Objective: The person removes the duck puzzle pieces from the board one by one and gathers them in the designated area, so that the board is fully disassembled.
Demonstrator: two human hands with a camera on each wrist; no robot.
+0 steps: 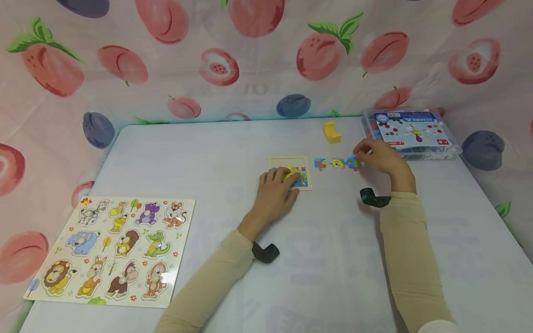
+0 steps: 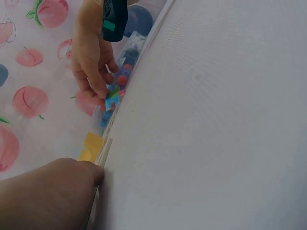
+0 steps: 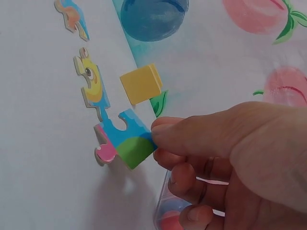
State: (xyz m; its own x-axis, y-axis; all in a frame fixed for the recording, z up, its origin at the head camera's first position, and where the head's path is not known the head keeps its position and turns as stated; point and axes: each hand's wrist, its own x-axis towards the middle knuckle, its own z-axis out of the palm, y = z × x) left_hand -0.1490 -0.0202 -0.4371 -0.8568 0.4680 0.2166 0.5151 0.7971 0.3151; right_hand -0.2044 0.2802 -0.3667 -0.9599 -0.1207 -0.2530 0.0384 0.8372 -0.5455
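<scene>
In the head view my left hand (image 1: pixel 272 194) rests over a small wooden-framed jigsaw puzzle (image 1: pixel 309 182), its fingers covering part of the assembled picture. My right hand (image 1: pixel 381 159) pinches a blue and green jigsaw piece (image 3: pixel 136 143) by one edge between thumb and index finger. Behind that piece, a blue and pink part (image 3: pixel 105 153) partly shows in the right wrist view. A yellow piece with an eye (image 3: pixel 93 81) and a blue piece with an orange shape (image 3: pixel 74 19) lie on the table in line with it.
A yellow L-shaped block (image 1: pixel 331 133) stands behind the loose pieces. At the back right is a clear plastic box (image 1: pixel 416 132) with a printed label. A white animal puzzle board (image 1: pixel 141 252) lies at the table's left front. A peach-print cloth (image 1: pixel 258 92) hangs behind the table.
</scene>
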